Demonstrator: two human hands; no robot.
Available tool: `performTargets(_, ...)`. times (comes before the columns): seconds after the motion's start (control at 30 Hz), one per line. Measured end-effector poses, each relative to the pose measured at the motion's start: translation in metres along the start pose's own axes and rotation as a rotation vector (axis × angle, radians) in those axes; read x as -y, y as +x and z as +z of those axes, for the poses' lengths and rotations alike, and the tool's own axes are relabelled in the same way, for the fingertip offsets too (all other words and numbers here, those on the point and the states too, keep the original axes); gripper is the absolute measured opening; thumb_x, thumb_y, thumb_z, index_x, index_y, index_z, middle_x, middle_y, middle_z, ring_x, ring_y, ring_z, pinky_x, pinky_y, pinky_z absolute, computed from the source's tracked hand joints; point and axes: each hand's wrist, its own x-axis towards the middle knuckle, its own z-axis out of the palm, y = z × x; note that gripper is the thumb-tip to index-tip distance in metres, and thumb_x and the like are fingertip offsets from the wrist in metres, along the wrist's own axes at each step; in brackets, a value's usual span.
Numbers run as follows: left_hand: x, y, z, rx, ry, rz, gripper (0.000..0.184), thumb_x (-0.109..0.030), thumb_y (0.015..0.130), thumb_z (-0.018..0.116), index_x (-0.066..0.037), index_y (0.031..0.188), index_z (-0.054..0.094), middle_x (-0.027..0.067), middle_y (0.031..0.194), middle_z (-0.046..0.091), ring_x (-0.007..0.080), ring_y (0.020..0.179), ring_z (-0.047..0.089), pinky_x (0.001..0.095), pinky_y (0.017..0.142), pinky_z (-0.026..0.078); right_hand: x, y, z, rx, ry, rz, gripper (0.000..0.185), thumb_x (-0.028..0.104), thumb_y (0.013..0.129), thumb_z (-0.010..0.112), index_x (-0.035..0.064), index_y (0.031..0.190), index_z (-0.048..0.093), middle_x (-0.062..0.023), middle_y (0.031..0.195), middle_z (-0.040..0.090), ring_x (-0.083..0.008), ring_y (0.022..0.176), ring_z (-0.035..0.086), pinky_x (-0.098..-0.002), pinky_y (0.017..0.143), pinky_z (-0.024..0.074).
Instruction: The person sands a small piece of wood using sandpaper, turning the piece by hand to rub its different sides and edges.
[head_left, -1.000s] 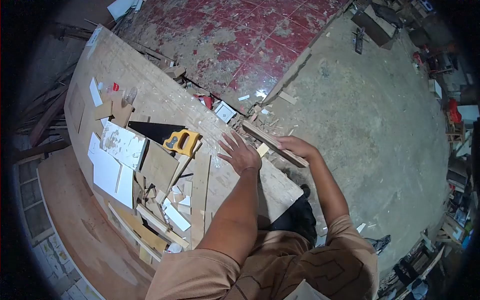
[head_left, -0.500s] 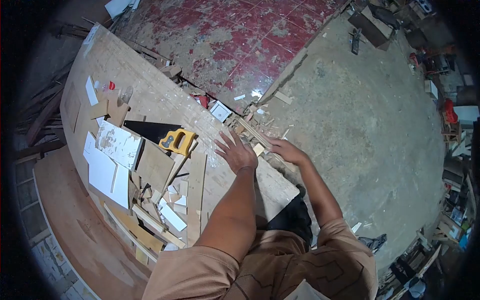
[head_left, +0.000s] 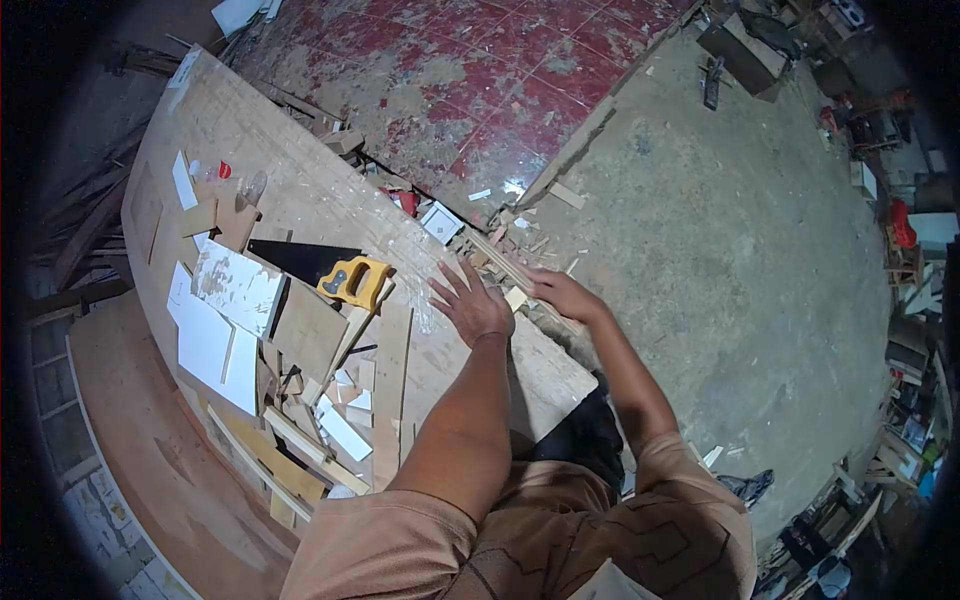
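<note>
My left hand [head_left: 474, 308] lies flat on the wooden workbench top [head_left: 345, 205] with its fingers spread, close to the bench's right edge. At that edge my right hand [head_left: 562, 297] is closed around a long thin wooden strip [head_left: 497, 257], whose far end sticks out past the fingers. Between the two hands a small pale wood block [head_left: 516, 298] shows, partly covered. Left of my left hand rests a handsaw [head_left: 355, 282] with a yellow handle and a dark blade. A long narrow board [head_left: 393, 375] lies beside my left forearm.
White panels [head_left: 215, 345], a paint-flaked board [head_left: 238, 285] and several offcuts [head_left: 345, 430] cover the bench's left part. A small white box [head_left: 440, 222] sits by the far edge. Wood scraps litter the concrete floor [head_left: 720, 250] and red tiles [head_left: 540, 75].
My right hand has shifted slightly left and away from me along the bench edge. My left hand stays in place, and the saw has not moved.
</note>
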Motion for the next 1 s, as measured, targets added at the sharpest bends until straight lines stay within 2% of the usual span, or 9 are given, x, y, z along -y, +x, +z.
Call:
performTargets(0.1,0.002,0.004,0.005,-0.025,-0.005,0.0,0.069,-0.034,0.097,0.044,-0.014,0.158,0.018,0.0209,0.164,0.007,0.0492,0.149,0.002,0.0624,0.119,0.005,0.002,-0.025,-0.018,0.193,-0.071,0.062,0.058,0.019,0.093,0.061,0.0162,0.149,0.045,-0.0189,0.149,0.046,-0.0251,0.136,0.044,-0.035,0.113,0.0337)
performTargets(0.2,0.001,0.0,0.0,-0.015,-0.013,-0.007,0.069,-0.032,0.097,0.044,-0.013,0.158,0.018,0.0204,0.164,0.007,0.0487,0.149,0.002,0.0619,0.119,0.004,0.014,-0.034,-0.003,0.028,-0.51,-0.012,0.062,0.034,0.089,0.066,0.0301,0.147,0.047,-0.0259,0.152,0.037,-0.0431,0.137,0.038,-0.0468,0.114,0.0295)
performTargets(0.23,0.0,0.0,-0.003,0.002,-0.012,-0.009,0.069,-0.031,0.097,0.045,-0.013,0.158,0.019,0.0201,0.164,0.008,0.0486,0.149,0.002,0.0617,0.119,0.004,0.015,-0.025,0.01,0.03,-0.516,-0.014,0.062,0.034,0.089,0.066,0.0301,0.147,0.047,-0.0259,0.152,0.037,-0.0431,0.137,0.038,-0.0468,0.114,0.0295)
performTargets(0.3,0.0,0.0,-0.004,-0.004,-0.025,-0.009,0.069,-0.031,0.096,0.045,-0.013,0.158,0.019,0.0201,0.164,0.008,0.0485,0.149,0.002,0.0617,0.119,0.004,0.02,-0.007,0.034,-0.258,-0.705,0.054,0.061,0.038,0.088,0.067,0.0325,0.146,0.049,-0.0248,0.151,0.037,-0.0449,0.135,0.036,-0.0485,0.114,0.0288)
performTargets(0.6,0.001,0.0,0.001,-0.038,-0.068,-0.001,0.071,-0.029,0.094,0.047,-0.012,0.157,0.021,0.0198,0.164,0.009,0.0486,0.149,0.003,0.0613,0.119,0.005,0.006,-0.056,0.021,-0.259,-0.796,-0.092,0.056,0.041,0.085,0.069,0.0363,0.139,0.057,-0.0196,0.155,0.03,-0.0431,0.133,0.036,-0.0505,0.113,0.0282)
performTargets(0.7,0.004,0.001,0.004,-0.043,-0.062,-0.008,0.071,-0.028,0.094,0.048,-0.012,0.157,0.021,0.0197,0.164,0.009,0.0488,0.149,0.004,0.0615,0.119,0.006,0.005,-0.07,0.019,-0.241,-0.755,-0.043,0.057,0.039,0.085,0.07,0.0349,0.14,0.056,-0.0189,0.156,0.03,-0.0423,0.135,0.034,-0.0494,0.114,0.0271)
performTargets(0.83,0.002,0.0,0.003,-0.053,-0.072,0.005,0.07,-0.027,0.093,0.048,-0.011,0.156,0.023,0.0202,0.164,0.009,0.0491,0.149,0.004,0.062,0.119,0.006,0.009,-0.023,0.019,-0.247,-0.721,-0.019,0.058,0.037,0.085,0.07,0.0357,0.141,0.055,-0.0202,0.155,0.031,-0.0412,0.138,0.034,-0.0497,0.116,0.0246)
performTargets(0.93,0.003,-0.002,0.003,-0.082,-0.065,0.018,0.07,-0.027,0.094,0.048,-0.011,0.157,0.022,0.0207,0.163,0.011,0.049,0.148,0.007,0.0617,0.119,0.008,-0.004,0.028,0.016,-0.254,-0.63,-0.024,0.062,0.036,0.086,0.07,0.0291,0.145,0.051,-0.0229,0.149,0.04,-0.0405,0.136,0.038,-0.0482,0.117,0.0258)
performTargets(1.0,0.003,0.001,0.009,-0.099,-0.057,0.015,0.071,-0.027,0.094,0.048,-0.011,0.157,0.02,0.0208,0.163,0.011,0.0488,0.148,0.007,0.0613,0.119,0.008,-0.006,0.053,0.015,-0.301,-0.309,-0.07,0.065,0.03,0.09,0.067,0.0171,0.149,0.045,-0.0217,0.146,0.047,-0.0332,0.135,0.045,-0.0411,0.115,0.0298)
